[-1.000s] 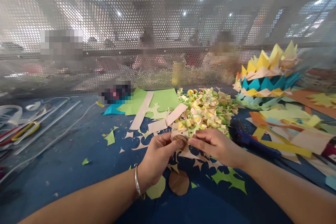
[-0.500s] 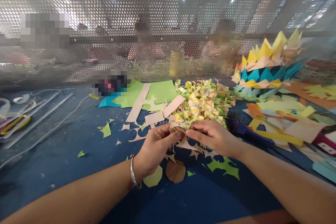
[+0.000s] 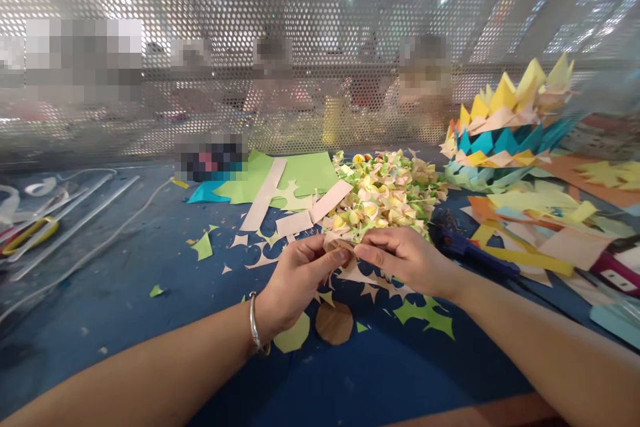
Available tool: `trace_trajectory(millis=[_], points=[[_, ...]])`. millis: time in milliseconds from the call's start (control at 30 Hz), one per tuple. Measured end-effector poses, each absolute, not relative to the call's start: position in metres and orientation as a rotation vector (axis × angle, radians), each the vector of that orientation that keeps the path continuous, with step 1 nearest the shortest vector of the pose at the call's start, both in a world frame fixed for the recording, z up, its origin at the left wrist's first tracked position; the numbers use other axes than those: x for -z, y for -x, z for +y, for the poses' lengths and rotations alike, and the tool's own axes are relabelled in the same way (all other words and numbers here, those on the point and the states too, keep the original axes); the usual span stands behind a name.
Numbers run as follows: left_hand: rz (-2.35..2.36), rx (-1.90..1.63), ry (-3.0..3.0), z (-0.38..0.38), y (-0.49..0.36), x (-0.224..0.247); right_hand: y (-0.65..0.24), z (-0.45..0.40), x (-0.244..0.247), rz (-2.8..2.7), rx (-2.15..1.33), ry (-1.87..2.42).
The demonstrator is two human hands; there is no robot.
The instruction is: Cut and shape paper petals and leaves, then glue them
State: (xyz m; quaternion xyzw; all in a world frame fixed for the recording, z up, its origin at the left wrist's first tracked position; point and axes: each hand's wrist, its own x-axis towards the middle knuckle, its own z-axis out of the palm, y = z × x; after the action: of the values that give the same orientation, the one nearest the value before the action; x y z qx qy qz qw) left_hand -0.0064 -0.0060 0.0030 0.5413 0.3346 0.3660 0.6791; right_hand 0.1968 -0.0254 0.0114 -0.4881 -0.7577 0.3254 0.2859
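Note:
Between my two hands, a small brown paper piece (image 3: 343,245) is pinched, mostly hidden by the fingers. My left hand (image 3: 305,273), with a silver bangle at the wrist, is closed on its left side. My right hand (image 3: 403,257) grips the right side with thumb and bent fingers. Just behind them rises a heap of small folded paper flowers (image 3: 390,193) in pink, yellow and green. Below my hands lie a brown paper disc (image 3: 334,323) and a pale yellow-green paper disc (image 3: 294,335). Pink cut-out scraps (image 3: 360,271) lie under the fingers.
Green paper sheets (image 3: 310,177) and a pink strip (image 3: 265,193) lie behind. At right are a blue glue gun (image 3: 473,255), paper offcuts (image 3: 545,240) and a tiered spiky paper piece (image 3: 505,127). Yellow-handled scissors (image 3: 30,237) and clear sticks (image 3: 75,227) lie left. Perforated metal (image 3: 310,107) stands behind.
Both hands stay in nearly the same place, still pinching the brown paper. My right fingers and the paper have shifted very slightly.

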Motion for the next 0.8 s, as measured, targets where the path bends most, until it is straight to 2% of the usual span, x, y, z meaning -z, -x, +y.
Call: trace_trajectory(millis=[800], points=[[0.663,-0.860,-1.237,-0.0079,0.0058,-0.0021,-0.1958,-0.0281,-0.0151,-2.029,-0.810,1.313]])
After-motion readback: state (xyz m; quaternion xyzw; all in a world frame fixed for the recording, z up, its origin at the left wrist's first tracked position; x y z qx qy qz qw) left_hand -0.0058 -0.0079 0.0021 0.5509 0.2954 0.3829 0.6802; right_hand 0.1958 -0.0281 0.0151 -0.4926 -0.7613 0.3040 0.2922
